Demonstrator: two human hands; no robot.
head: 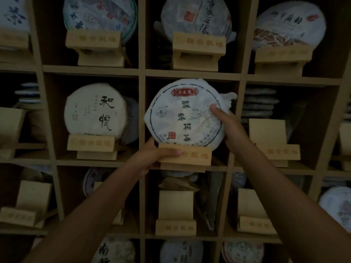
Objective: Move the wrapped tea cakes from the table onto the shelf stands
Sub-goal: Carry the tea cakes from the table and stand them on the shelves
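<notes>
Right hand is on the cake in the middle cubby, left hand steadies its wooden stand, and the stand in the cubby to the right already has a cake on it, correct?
Not quite. The head view shows the stand to the right empty. Otherwise right: right hand on the cake, left hand on its wooden stand.

Two hands: left, right. One wrapped tea cake held at centre. Four more upright cakes on stands: three at 12 o'clock, one at 9. Empty wooden stands: at least five, from 3 to 7 o'clock. Partly hidden cakes uncountable.
</notes>
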